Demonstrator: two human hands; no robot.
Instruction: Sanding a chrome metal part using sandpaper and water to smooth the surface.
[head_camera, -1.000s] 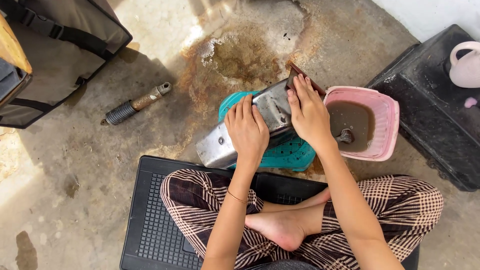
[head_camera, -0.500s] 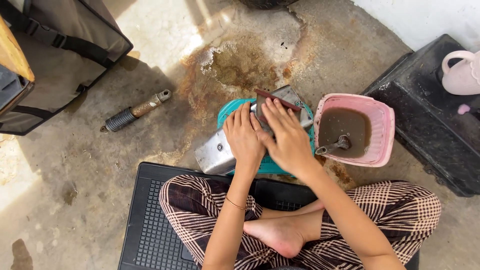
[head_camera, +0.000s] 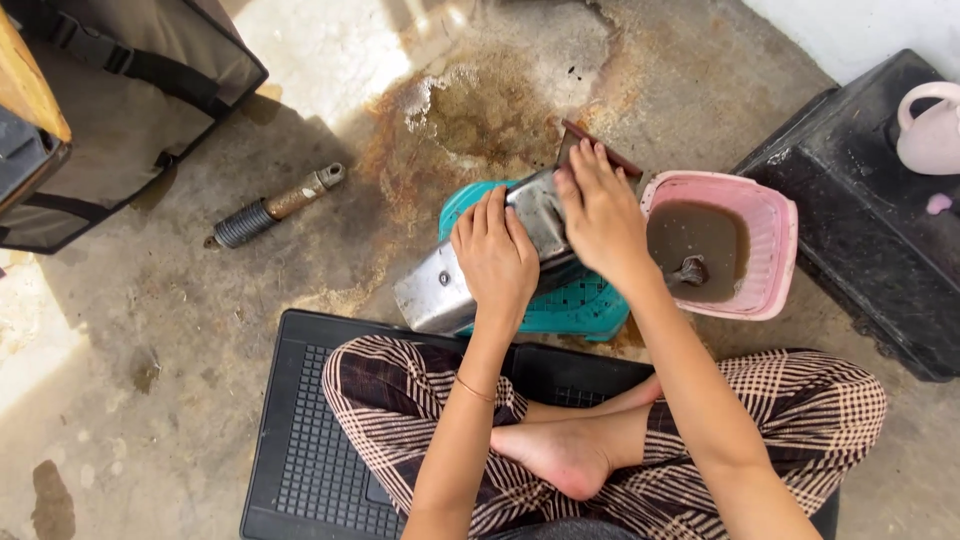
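Pressing flat, the left hand steadies a dented metal casing lying tilted across a teal basket. The right hand presses a brown pad against its far end, beside a pink basin of murky water.

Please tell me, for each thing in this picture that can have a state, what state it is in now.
metal part: lying tilted across the teal basket, wet and shiny.
teal basket: under the metal part, on the floor.
pink basin: filled with brown murky water, a small object inside.
left hand: pressed flat on the metal part.
right hand: pressing a dark pad on the part's far end.
shock absorber: lying on the floor, untouched.
floor: stained, wet patch.
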